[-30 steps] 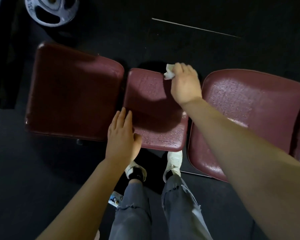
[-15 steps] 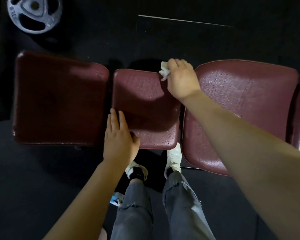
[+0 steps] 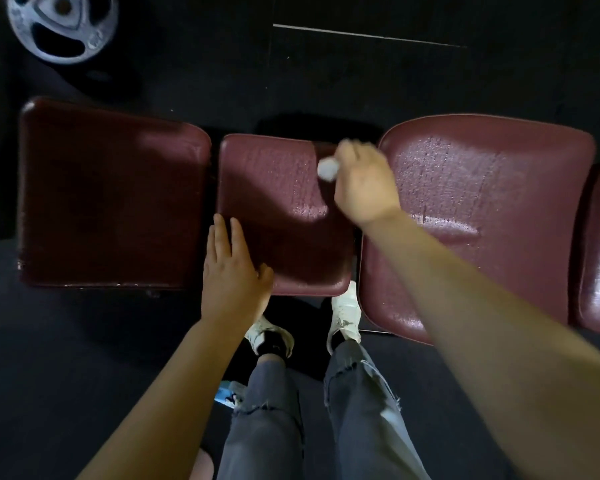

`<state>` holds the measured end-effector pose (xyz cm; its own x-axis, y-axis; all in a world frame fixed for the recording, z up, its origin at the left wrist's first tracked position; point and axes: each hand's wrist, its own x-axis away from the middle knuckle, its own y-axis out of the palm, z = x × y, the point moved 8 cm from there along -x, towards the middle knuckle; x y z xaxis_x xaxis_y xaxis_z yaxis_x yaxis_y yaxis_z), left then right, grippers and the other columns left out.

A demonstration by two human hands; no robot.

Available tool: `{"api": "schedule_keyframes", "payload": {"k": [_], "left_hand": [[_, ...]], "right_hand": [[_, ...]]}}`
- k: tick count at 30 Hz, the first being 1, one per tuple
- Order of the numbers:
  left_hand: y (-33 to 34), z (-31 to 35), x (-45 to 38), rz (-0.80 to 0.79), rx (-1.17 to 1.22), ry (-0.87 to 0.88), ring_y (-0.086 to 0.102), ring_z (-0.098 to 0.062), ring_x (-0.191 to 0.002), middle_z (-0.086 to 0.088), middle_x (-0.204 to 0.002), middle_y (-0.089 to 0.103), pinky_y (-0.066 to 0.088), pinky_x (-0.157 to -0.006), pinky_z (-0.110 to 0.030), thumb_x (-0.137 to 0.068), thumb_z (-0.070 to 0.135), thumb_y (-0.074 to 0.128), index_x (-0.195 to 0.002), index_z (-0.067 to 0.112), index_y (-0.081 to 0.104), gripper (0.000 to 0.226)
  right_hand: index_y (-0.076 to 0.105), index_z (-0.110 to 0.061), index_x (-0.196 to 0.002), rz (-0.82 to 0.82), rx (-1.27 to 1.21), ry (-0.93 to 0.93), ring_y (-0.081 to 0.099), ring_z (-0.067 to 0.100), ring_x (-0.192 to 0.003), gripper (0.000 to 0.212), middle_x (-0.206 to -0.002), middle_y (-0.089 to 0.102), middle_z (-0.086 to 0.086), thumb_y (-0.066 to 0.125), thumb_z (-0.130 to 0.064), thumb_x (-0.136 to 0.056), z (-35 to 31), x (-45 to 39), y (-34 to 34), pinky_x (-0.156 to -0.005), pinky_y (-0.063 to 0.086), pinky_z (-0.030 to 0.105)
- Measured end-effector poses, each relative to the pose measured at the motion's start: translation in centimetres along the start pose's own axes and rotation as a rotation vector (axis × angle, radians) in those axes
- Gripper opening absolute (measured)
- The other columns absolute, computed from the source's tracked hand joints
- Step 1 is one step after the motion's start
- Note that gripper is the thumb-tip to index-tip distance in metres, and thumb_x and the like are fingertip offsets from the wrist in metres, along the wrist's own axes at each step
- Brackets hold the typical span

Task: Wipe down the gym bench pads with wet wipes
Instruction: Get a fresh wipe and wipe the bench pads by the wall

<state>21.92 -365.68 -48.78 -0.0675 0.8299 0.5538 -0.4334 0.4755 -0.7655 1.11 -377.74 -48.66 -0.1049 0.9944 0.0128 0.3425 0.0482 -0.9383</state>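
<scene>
Wiping is under way on the middle pad (image 3: 284,216), which serves as the landmark; the wipe (image 3: 328,169), bunched into a small white wad, is held in the curled fingers of the right hand (image 3: 364,183) and is pressed on the pad's far right part. Half a second ago the wad was seen at the pad's far edge; it has since been drawn nearer, so a stroke toward the near edge is judged to have begun. The hand is blurred, so its exact finger placement cannot be told. A wet sheen is seen on the pad's right strip and on the large pad (image 3: 482,209) just right of it, while the dark pad (image 3: 111,195) just left of it looks dull; it is judged not yet wiped. The left hand (image 3: 232,268) is laid flat with straight fingers on the middle pad's near left corner, holding nothing, as it was a second ago. A weight plate (image 3: 63,26) lies on the floor (image 3: 430,81) well beyond the left pad; a small packet (image 3: 227,393) is seen beside the person's legs, below the middle pad.
</scene>
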Motion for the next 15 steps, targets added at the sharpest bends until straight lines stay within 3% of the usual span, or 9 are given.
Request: {"api": "schedule_keyframes", "payload": {"k": [4,9,12,15], "left_hand": [[-0.1,0.4,0.2,0.022,0.026,-0.012,-0.007,-0.027,-0.153,-0.012,-0.165,-0.011,0.005,-0.123,-0.041,-0.096,0.028,0.052,-0.158,0.008,0.001,0.083],[-0.2,0.2,-0.1,0.006,0.091,-0.029,-0.008,-0.025,-0.153,-0.009,-0.166,-0.010,0.006,-0.124,-0.044,-0.098,0.028,0.047,-0.158,0.010,0.004,0.076],[-0.3,0.0,-0.2,0.014,0.102,-0.007,-0.006,-0.024,-0.153,-0.008,-0.166,-0.007,0.007,-0.124,-0.043,-0.099,0.026,0.047,-0.158,0.011,0.006,0.074],[-0.7,-0.2,0.0,0.023,0.150,0.005,-0.002,-0.022,-0.153,-0.004,-0.167,-0.003,0.012,-0.123,-0.043,-0.100,0.022,0.045,-0.158,0.013,0.013,0.067]], "right_hand": [[0.057,0.003,-0.103,0.012,-0.042,0.238,0.057,0.041,-0.083,0.029,-0.093,0.063,0.022,0.047,0.002,-0.076,1.4,-0.1,0.1,-0.071,0.042,0.044],[0.064,0.000,-0.097,-0.094,-0.142,0.221,0.061,0.037,-0.064,0.018,-0.076,0.065,0.015,0.057,0.002,-0.080,-2.4,14.1,0.3,-0.058,0.049,0.036],[0.062,-0.004,-0.094,-0.215,-0.203,0.260,0.062,0.037,-0.072,0.018,-0.079,0.067,0.013,0.051,0.001,-0.080,-3.2,18.7,1.3,-0.067,0.051,0.039],[0.059,-0.007,-0.096,-0.193,-0.272,0.430,0.064,0.037,-0.080,0.013,-0.089,0.069,0.012,0.055,-0.001,-0.086,-2.3,18.5,1.8,-0.066,0.048,0.037]]}}
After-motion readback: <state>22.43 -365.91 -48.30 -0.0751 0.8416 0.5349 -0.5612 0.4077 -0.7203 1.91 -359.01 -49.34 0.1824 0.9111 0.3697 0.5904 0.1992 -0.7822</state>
